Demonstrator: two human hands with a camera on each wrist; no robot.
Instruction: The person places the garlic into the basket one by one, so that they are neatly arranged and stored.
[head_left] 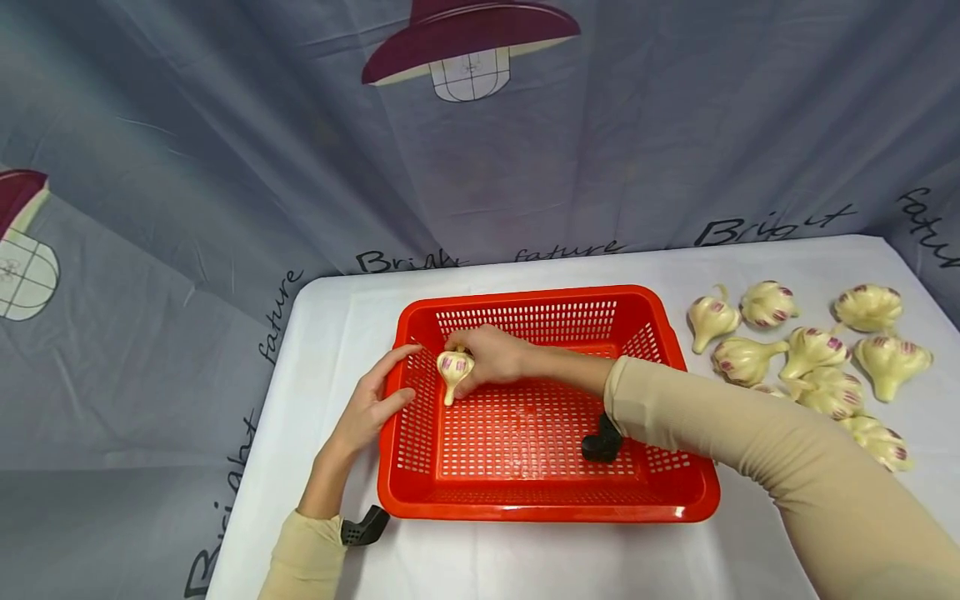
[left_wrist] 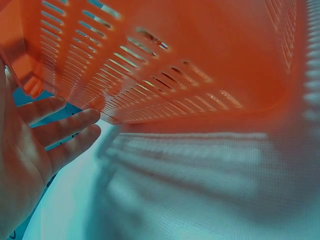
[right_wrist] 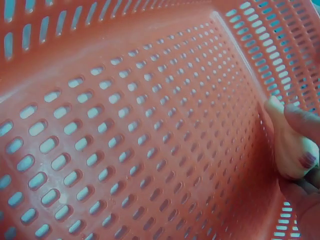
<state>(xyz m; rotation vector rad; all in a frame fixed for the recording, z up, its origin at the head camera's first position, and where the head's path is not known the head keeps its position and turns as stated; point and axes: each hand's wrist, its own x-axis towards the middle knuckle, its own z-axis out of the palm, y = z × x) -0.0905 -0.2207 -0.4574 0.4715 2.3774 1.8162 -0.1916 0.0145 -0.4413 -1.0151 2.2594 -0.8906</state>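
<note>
Inside one red basket (head_left: 525,300), right hand (head_left: 491,354) grasping one garlic bulb (head_left: 453,368); left hand (head_left: 371,408) flat, released, nine bulbs (head_left: 813,350) outside

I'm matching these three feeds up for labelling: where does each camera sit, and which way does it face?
Head: worn on the head, looking forward and down at the red basket on the white table; both sleeves, left hand and right hand show.
Left wrist: low outside the basket wall; left fingers show.
Right wrist: inside the basket, facing its floor; fingertips grip a garlic bulb.
Head and right wrist share that bulb.
</note>
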